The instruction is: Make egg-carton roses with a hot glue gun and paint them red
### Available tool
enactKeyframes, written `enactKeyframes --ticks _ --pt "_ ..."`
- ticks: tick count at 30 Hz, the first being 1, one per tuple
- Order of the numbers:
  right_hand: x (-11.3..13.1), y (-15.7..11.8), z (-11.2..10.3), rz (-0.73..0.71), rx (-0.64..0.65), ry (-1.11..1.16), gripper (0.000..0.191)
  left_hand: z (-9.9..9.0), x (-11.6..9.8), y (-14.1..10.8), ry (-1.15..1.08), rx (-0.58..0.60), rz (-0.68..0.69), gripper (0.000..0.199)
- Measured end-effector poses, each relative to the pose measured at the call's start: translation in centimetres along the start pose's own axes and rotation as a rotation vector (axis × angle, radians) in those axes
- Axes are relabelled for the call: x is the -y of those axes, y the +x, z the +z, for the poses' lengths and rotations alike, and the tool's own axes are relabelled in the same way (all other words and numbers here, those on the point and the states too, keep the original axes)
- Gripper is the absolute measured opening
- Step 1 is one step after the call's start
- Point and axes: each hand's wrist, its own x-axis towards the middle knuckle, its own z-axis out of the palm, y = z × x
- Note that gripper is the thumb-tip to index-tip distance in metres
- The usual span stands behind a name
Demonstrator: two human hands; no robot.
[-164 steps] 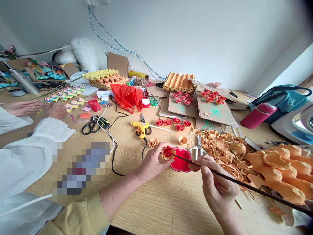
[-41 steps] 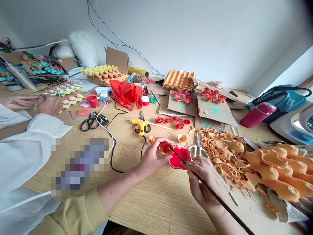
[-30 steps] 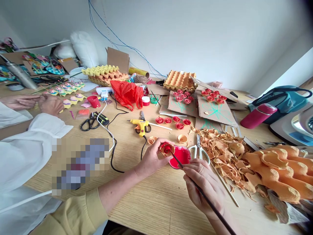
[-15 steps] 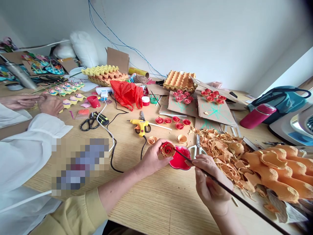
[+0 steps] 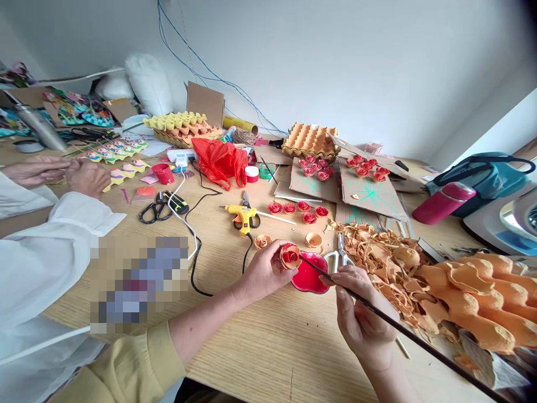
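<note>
A carton rose (image 5: 290, 256), red in the middle with bare orange outer petals, is held by the fingers of my left hand (image 5: 262, 277). My right hand (image 5: 366, 313) grips a long dark paintbrush (image 5: 403, 326), its tip at the rose's right edge. Below the rose lies a scalloped dish (image 5: 310, 275) of red paint. Unpainted carton flowers (image 5: 263, 241) rest behind my left hand. Several red roses (image 5: 309, 217) stand farther back on the table. White-handled scissors (image 5: 341, 251) lie just right of the dish.
A yellow glue gun (image 5: 243, 215) with a black cord lies left of centre. Carton scraps (image 5: 390, 274) and orange egg trays (image 5: 482, 302) fill the right side. At the left, another person's hands (image 5: 86, 178) work near painted carton pieces. A pink bottle (image 5: 444, 202) stands back right.
The rose has tilted in my left hand, showing more of its orange outer petals. The brush stays in my right hand near it. The whole view has shifted slightly.
</note>
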Motion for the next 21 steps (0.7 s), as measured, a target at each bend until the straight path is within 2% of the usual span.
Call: enactKeyframes --ticks 5,9,13,17,21 --pt "-0.2 -0.3 -0.2 0.009 0.008 -0.058 0.031 0.0 0.3 0.1 -0.006 -0.019 -0.016 0.037" --pt "-0.5 -0.3 -0.8 0.092 -0.008 -0.168 0.017 0.1 0.4 0.4 -0.129 -0.071 -0.032 0.039" --pt "-0.4 0.5 -1.0 0.176 0.089 -0.283 0.011 -0.2 0.0 0.9 -0.242 -0.140 -0.110 0.039" --pt "-0.3 1.0 -0.7 0.130 0.175 -0.283 0.016 -0.7 0.0 1.2 -0.335 -0.185 -0.200 0.042" --pt "-0.4 1.0 -0.5 0.146 0.223 -0.285 0.016 -1.0 0.7 1.3 -0.346 -0.227 -0.200 0.048"
